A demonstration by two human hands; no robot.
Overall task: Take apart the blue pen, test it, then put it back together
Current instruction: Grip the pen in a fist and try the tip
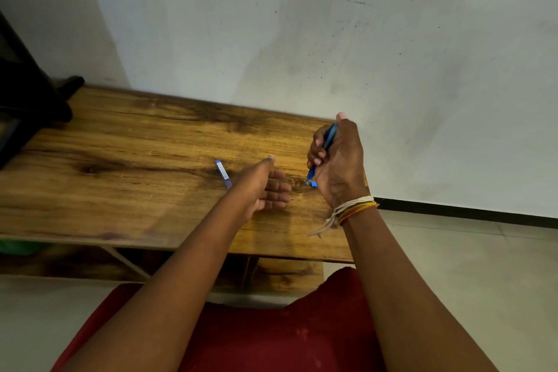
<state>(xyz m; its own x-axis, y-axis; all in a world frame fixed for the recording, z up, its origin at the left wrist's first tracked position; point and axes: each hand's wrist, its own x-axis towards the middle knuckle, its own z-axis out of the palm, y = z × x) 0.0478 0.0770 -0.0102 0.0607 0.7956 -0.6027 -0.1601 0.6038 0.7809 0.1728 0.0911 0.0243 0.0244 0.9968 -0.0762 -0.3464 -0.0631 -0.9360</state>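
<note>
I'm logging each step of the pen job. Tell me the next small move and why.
Probably the left hand should close its fingers on the blue pen piece lying on the wooden table. That hand is open and empty, its thumb side right beside the piece, while the right hand already grips the other blue pen part. Both parts are needed to rejoin the pen.

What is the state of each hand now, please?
Left hand: open, holding nothing, just above the wooden table.
Right hand: fingers closed around the blue pen.
</note>
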